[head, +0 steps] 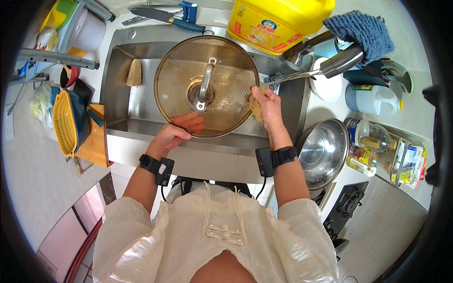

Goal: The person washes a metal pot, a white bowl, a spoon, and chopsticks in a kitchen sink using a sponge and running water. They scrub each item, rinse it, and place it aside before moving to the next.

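Observation:
A large round glass pot lid [177, 78] with a metal rim is held over the stainless steel sink [115, 92]. Its metal bar handle [206, 83] faces up. My left hand [170, 137] grips the lid's near left edge, and its fingers show through the glass from underneath. At the lid's right rim, my right hand [269, 104] holds a tan loofah scrubber [255, 109] against the edge. Water [290, 76] streams from the faucet [341, 60] towards that hand. Another loofah piece [134, 72] stands or lies at the sink's left side; which, I cannot tell.
Behind the sink are a kitchen knife [159, 16] and a yellow jug [279, 23]. A blue cloth [359, 35] hangs on the faucet. To the right sit a white bowl [327, 83] and a steel basin [324, 152]. A yellow basket [65, 123] and wooden board [93, 145] stand left.

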